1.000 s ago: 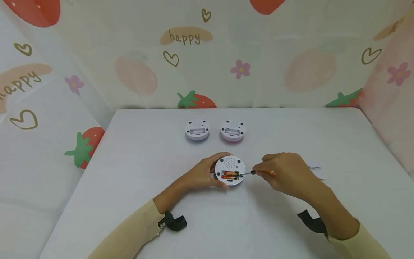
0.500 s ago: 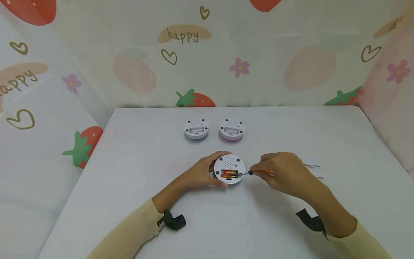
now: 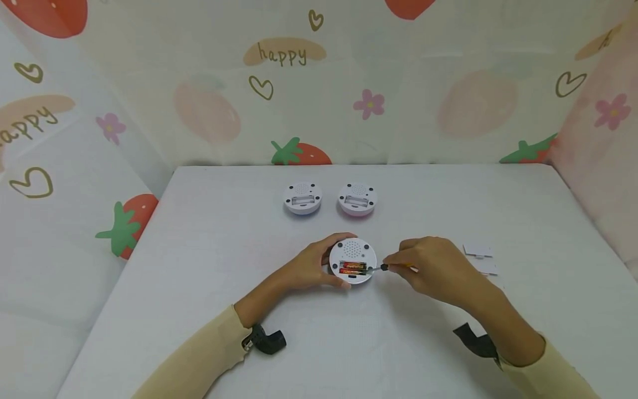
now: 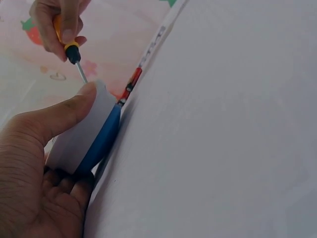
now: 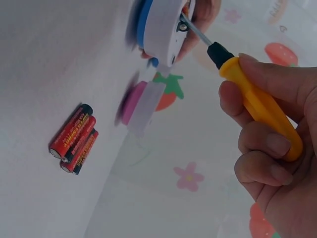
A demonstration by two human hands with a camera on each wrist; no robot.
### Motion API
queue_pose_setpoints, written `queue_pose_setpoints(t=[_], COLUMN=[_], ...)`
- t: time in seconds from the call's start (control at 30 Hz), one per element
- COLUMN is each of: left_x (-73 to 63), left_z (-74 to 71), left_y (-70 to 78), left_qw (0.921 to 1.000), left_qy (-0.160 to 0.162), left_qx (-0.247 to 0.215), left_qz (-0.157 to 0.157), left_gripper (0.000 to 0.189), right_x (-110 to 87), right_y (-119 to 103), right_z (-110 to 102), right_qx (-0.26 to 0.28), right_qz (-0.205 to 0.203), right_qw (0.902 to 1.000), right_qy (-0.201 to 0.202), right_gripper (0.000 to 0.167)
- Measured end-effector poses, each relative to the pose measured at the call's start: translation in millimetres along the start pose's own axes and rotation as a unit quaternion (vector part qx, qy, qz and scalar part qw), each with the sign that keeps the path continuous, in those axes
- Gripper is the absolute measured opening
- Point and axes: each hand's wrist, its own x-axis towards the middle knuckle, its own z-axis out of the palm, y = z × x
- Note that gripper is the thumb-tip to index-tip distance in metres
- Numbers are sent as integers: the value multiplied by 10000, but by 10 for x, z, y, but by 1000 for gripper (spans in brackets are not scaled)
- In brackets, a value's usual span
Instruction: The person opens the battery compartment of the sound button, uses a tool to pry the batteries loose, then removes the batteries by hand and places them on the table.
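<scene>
My left hand [image 3: 310, 270] grips a round white device [image 3: 353, 250] from its left side, thumb in front and fingers behind. In the left wrist view its other side is blue [image 4: 103, 141]. Two red-and-black batteries [image 3: 353, 268] lie in its uncovered compartment. My right hand [image 3: 441, 271] holds a screwdriver [image 5: 260, 106] with a yellow handle and black collar, fingers curled round the handle. In the right wrist view the shaft [image 5: 197, 30] reaches the compartment's edge by the batteries' end; exact tip contact is too small to tell.
Two similar round devices, one at left [image 3: 303, 198] and one at right [image 3: 357, 199], stand behind with bare compartments. White flat covers [image 3: 477, 251] lie beyond my right hand. Several loose batteries [image 5: 74, 136] rest on the white table [image 3: 224, 221]. Patterned cloth [image 3: 399, 66] surrounds it.
The screwdriver tip has moved slightly left, from the corner beside the compartment to the batteries' end. My right hand shifted slightly left, showing more of the white covers. My left hand keeps its grip.
</scene>
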Motion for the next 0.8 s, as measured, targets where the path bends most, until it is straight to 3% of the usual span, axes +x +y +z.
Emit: queue_pose_setpoints(t=[0.4, 0.8], left_x=[-2, 1], left_z=[-7, 2], left_y=[-6, -7], left_qw=[9999, 10000], left_qy=[12, -3], left_qx=[109, 52], left_qz=[56, 64], left_gripper=[100, 100], right_x=[16, 26], right_y=[27, 174], right_z=[56, 103], right_qx=[268, 1317], right_qz=[-93, 678], right_qw=[9996, 9889], right_qy=[89, -119], right_gripper=[16, 14])
